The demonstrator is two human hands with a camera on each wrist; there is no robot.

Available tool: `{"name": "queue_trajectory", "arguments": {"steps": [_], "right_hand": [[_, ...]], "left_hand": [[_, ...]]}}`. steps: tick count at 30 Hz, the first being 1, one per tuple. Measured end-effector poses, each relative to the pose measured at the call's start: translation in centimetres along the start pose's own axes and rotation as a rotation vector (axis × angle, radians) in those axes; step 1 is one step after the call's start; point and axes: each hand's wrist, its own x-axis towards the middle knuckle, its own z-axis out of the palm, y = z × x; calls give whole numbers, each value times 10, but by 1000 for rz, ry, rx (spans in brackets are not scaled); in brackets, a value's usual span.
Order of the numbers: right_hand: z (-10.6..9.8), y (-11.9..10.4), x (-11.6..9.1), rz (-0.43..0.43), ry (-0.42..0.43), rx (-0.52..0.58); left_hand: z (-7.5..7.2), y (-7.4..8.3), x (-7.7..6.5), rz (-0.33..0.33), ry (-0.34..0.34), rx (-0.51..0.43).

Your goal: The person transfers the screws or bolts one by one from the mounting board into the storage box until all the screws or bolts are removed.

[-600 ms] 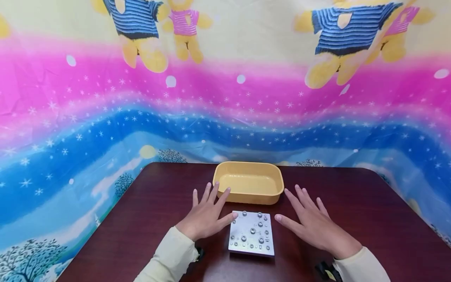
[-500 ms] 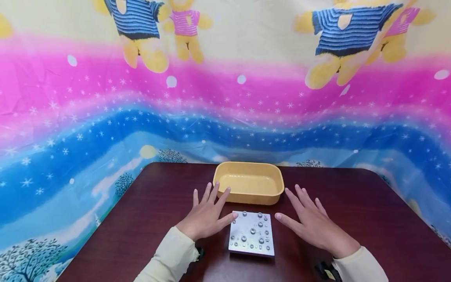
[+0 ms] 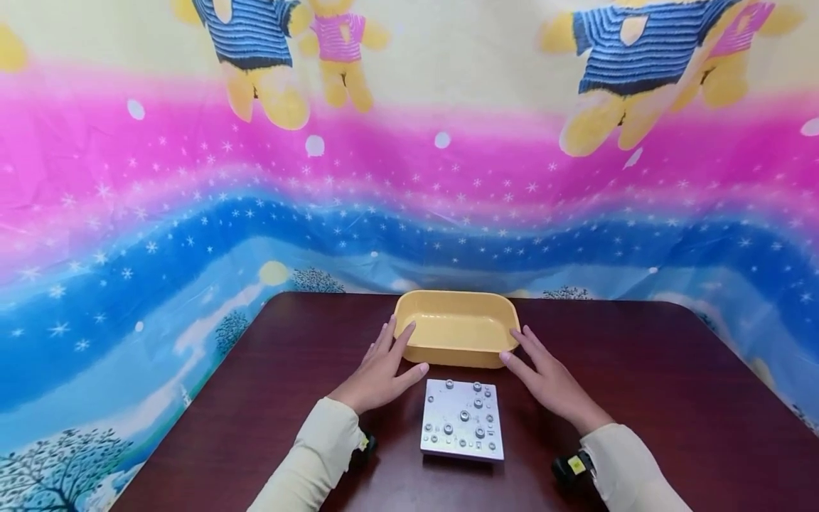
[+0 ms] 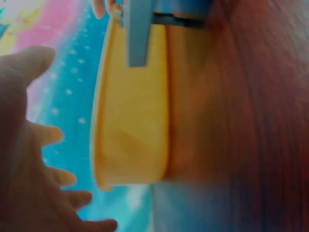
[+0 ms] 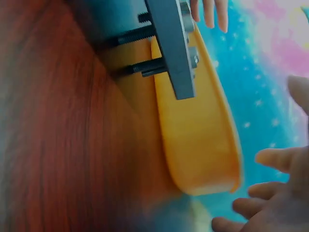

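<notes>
In the head view my left hand (image 3: 374,373) is spread with straight fingers, its fingertips overlapping the left end of a yellow plastic basin (image 3: 457,357). My right hand (image 3: 553,384) is likewise extended, fingertips right at the basin's right end. Neither hand grips anything. Between the wrists, nearer to me, is a square silver metal plate (image 3: 435,409) carrying several socket-head bolts of different sizes. The right wrist view shows the plate (image 5: 171,53) edge-on, with threaded bolt shanks (image 5: 137,35) sticking out beneath. Fingers of the left hand appear in the left wrist view, apart from the basin (image 4: 133,116).
A dark red-brown wooden table (image 3: 307,334) bears the basin and plate. Behind it hangs a printed cloth (image 3: 409,178) with bears and snowflakes. A black wrist camera (image 3: 572,466) is strapped under the right wrist, and the light sleeves (image 3: 320,448) reach the wrists.
Both hands have moved inward and forward to the basin's ends. The left thumb has come off the plate's corner in the head view, which has itself shifted slightly.
</notes>
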Motion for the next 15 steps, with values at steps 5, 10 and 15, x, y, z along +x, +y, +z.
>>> {"name": "queue_trajectory", "arguments": {"steps": [5,10,15], "right_hand": [[1,13,14,33,12,183],[8,23,26,21,-32,525],[16,33,30,24,-35,812]], "left_hand": [[9,-12,20,33,31,-187],[12,-31,39,-23,136,-404],[19,-45,55,-56,184,-603]]}}
